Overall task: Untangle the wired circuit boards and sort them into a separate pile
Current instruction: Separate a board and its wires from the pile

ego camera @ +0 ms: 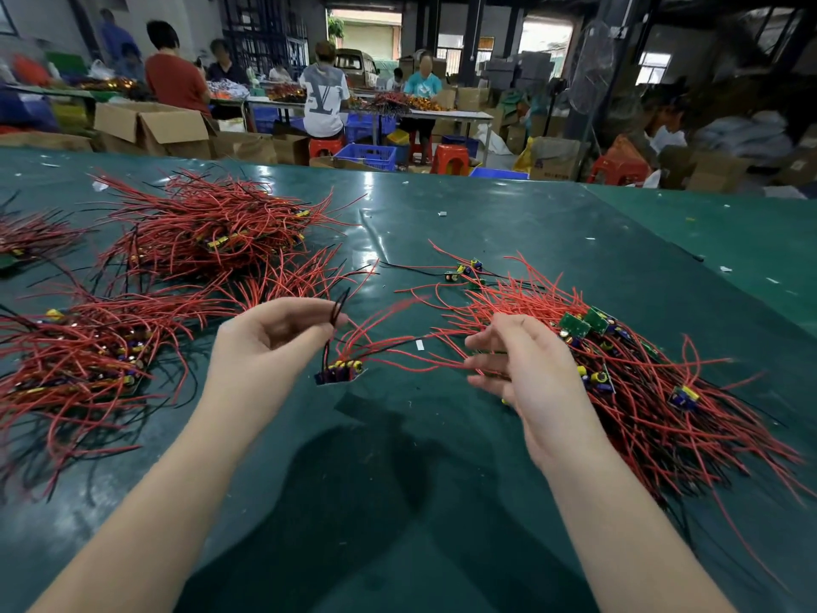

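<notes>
My left hand [269, 342] pinches a black wire between thumb and fingers; a small circuit board [340, 371] with yellow and purple capacitors dangles from it just above the green table cover [442, 457]. Its red wires stretch right toward my right hand [526, 373], whose curled fingers hold red wires at the edge of a tangled heap of wired boards [641, 382]. Green boards [583, 323] show on top of that heap.
Sorted piles of red-wired boards lie at the left [79, 360] and far left-centre [208, 227]. A few loose boards [464, 269] sit beyond my hands. Behind the table, several people work among cardboard boxes, blue crates and red stools.
</notes>
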A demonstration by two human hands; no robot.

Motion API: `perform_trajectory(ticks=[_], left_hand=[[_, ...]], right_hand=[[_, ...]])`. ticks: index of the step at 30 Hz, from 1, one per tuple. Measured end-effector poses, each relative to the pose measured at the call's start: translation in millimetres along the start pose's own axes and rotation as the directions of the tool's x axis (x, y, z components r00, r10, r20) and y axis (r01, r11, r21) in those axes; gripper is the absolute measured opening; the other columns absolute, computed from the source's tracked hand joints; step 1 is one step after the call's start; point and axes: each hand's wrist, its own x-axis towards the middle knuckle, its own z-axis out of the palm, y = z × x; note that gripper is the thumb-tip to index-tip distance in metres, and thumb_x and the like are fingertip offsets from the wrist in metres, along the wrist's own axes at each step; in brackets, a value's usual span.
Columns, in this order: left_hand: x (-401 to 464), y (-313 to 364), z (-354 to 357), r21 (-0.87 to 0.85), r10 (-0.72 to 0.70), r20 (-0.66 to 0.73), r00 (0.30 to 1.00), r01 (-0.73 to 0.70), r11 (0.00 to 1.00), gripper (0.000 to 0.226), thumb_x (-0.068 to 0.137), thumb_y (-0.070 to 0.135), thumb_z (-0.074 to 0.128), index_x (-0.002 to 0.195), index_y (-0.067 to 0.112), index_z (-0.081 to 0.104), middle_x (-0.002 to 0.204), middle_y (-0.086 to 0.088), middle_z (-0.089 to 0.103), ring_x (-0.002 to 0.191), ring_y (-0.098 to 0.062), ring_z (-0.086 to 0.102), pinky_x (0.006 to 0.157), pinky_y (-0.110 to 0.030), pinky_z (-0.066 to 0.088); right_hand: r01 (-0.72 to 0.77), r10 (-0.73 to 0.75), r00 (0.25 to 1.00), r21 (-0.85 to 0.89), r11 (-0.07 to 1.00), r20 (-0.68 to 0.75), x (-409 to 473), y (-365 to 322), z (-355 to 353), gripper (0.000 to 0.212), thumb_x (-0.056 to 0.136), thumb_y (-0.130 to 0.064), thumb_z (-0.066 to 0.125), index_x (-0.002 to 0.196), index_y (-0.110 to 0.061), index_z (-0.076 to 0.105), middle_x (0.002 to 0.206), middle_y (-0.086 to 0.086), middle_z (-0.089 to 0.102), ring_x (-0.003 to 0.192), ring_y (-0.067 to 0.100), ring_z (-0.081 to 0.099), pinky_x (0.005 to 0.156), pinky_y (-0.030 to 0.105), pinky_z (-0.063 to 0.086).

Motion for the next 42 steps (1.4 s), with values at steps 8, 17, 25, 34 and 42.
perform_trajectory(ticks=[8, 17, 25, 34, 42], left_hand=[[3.0, -3.1, 2.5, -0.34, -0.141, -0.063, 0.988, 0.111, 0.934, 0.028, 0.086, -0.005, 0.061, 0.08, 0.019, 0.074, 0.085, 0.001, 0.076, 0.075, -0.004, 0.065, 0.062, -0.011, 0.048], [-2.4, 5.1, 17.2, -0.637, -0.284, 0.137, 0.949, 0.304, 0.708, 0.023, 0.066, 0.004, 0.062, 0.066, 0.021, 0.078, 0.081, -0.001, 0.076, 0.056, -0.001, 0.061, 0.058, -0.011, 0.05], [-13.1, 1.1, 24.3, -0.513, -0.174, 0.386, 0.906, 0.367, 0.776, 0.028, 0.069, 0.002, 0.062, 0.084, 0.018, 0.079, 0.096, -0.004, 0.076, 0.079, -0.007, 0.07, 0.067, -0.015, 0.053], [-5.1, -4.8, 19.6, -0.331, -0.384, 0.15, 0.911, 0.412, 0.849, 0.018, 0.088, 0.013, 0.06, 0.104, 0.014, 0.067, 0.092, -0.003, 0.064, 0.073, -0.008, 0.06, 0.062, -0.015, 0.049], [-13.5, -8.3, 23.6, -0.283, -0.428, 0.418, 0.801, 0.562, 0.777, 0.028, 0.06, 0.022, 0.073, 0.087, 0.012, 0.071, 0.094, -0.011, 0.074, 0.089, -0.023, 0.067, 0.086, -0.031, 0.054]], right_hand=[[-0.191, 0.24, 0.956, -0.26, 0.946, 0.17, 1.8, 1.9, 2.2, 0.03, 0.095, 0.008, 0.037, 0.113, -0.005, 0.056, 0.092, 0.017, 0.063, 0.06, 0.02, 0.056, 0.044, 0.024, 0.051], [-0.15, 0.226, 0.839, -0.189, 0.97, 0.495, -22.4, 26.9, 27.3, 0.046, 0.089, -0.008, 0.065, 0.13, -0.013, 0.043, 0.093, 0.011, 0.058, 0.063, 0.015, 0.062, 0.06, 0.028, 0.058], [-0.121, 0.098, 0.91, 0.032, 0.992, 0.402, -21.8, 28.7, 36.8, 0.013, 0.097, -0.011, 0.053, 0.107, -0.01, 0.06, 0.093, 0.002, 0.071, 0.069, 0.02, 0.062, 0.072, 0.036, 0.059], [-0.098, 0.001, 0.927, 0.24, 0.966, 0.375, -18.2, 17.9, 25.9, 0.016, 0.095, -0.001, 0.046, 0.107, -0.011, 0.051, 0.085, 0.008, 0.072, 0.063, 0.027, 0.066, 0.061, 0.032, 0.058], [-0.002, -0.075, 0.893, 0.171, 0.985, 0.443, -22.9, 18.6, 24.1, 0.012, 0.093, -0.002, 0.055, 0.1, -0.012, 0.053, 0.072, 0.002, 0.071, 0.06, 0.016, 0.068, 0.055, 0.022, 0.054]])
